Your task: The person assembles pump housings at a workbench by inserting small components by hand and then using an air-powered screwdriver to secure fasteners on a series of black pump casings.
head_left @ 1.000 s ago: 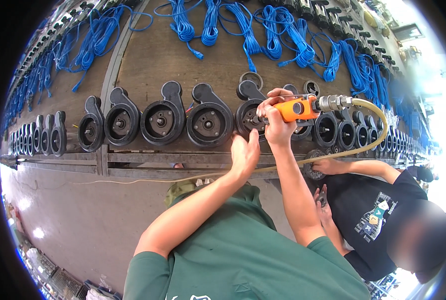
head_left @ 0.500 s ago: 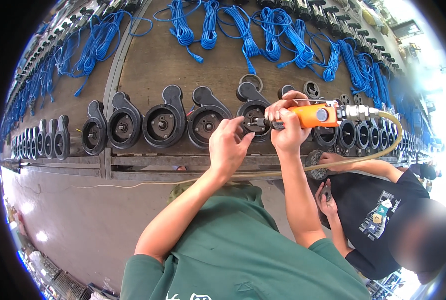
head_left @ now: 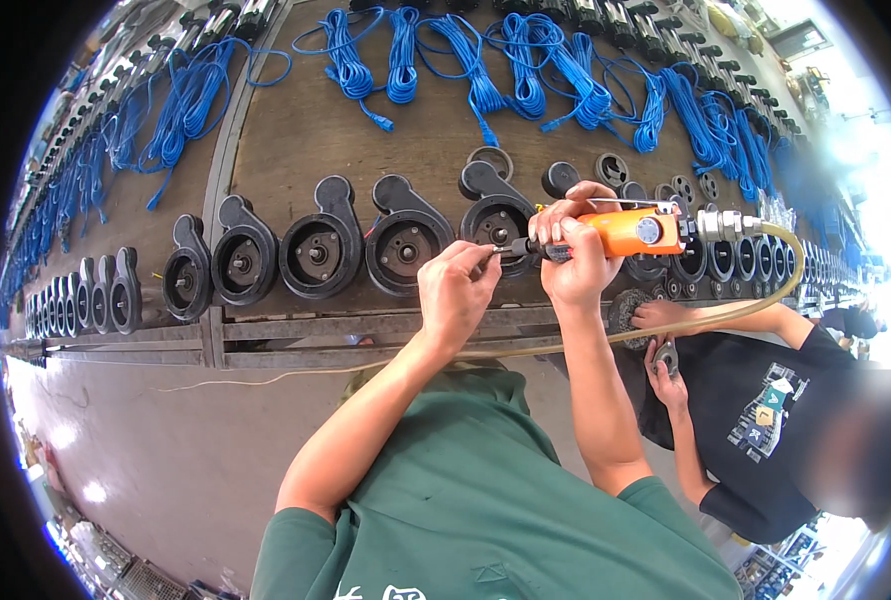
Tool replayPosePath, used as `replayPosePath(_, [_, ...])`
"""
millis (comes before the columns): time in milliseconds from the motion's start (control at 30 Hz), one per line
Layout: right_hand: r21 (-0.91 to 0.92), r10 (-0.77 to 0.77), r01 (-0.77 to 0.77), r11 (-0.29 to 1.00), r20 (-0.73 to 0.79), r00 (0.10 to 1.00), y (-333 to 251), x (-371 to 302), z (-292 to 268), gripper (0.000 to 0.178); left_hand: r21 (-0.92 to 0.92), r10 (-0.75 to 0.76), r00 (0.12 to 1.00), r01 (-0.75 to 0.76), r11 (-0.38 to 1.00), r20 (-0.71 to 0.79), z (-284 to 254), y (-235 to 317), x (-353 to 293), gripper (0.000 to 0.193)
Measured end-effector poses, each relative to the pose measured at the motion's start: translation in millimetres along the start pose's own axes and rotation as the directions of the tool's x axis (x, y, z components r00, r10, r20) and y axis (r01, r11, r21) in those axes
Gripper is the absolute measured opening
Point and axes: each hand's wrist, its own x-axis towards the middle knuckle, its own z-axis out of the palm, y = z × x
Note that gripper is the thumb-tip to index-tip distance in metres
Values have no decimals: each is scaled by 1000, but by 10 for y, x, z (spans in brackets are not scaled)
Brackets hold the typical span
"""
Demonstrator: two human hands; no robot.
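My right hand [head_left: 578, 258] is wrapped around an orange air screwdriver [head_left: 628, 232], held level with its bit pointing left. At the bit's tip, the thumb and fingers of my left hand [head_left: 456, 297] are pinched together. Whatever sits between them is too small to make out. Just behind the tool tip stands a round black motor housing [head_left: 486, 185] with a rounded arm on top, partly covered by the tool and my hands. To its left is another black housing [head_left: 406, 240] with a metal shaft in its middle.
Similar housings line the workbench [head_left: 276, 150] near its front edge. Bundled blue cables [head_left: 351, 70] lie across the back. Metal rings [head_left: 611, 170] sit behind the housings. A yellowish air hose [head_left: 781, 300] loops under my arms. A co-worker's hand [head_left: 669, 375] at right holds a grey part.
My left thumb and fingers, apart before, have closed together at the screwdriver's tip. The housings and bench have shifted slightly left in the view.
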Motion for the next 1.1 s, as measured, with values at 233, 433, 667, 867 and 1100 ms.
replayPosePath(233, [10, 0, 0, 1000, -8, 1000, 10, -9, -66, 26, -17, 22, 1000, -22, 1000, 15, -22, 26, -14, 12])
replayPosePath(433, [18, 108, -110, 994, 84, 991, -66, -1, -109, 29, -150, 33, 981, -4, 989, 191, -124, -62, 45, 11])
replayPosePath(667, [-119, 56, -53, 992, 19, 998, 86, 2, -5, 27, 84, 75, 946, -106, 991, 315, -190, -67, 225, 20])
replayPosePath(867, [-122, 40, -37, 992, 21, 999, 395, -40, -141, 18, 393, 60, 923, -219, 893, 379, -114, -123, 301, 30])
replayPosePath(1100, [-187, 77, -70, 980, 32, 996, 513, -4, -182, 23, 233, -17, 973, -38, 972, 229, -172, -45, 138, 16])
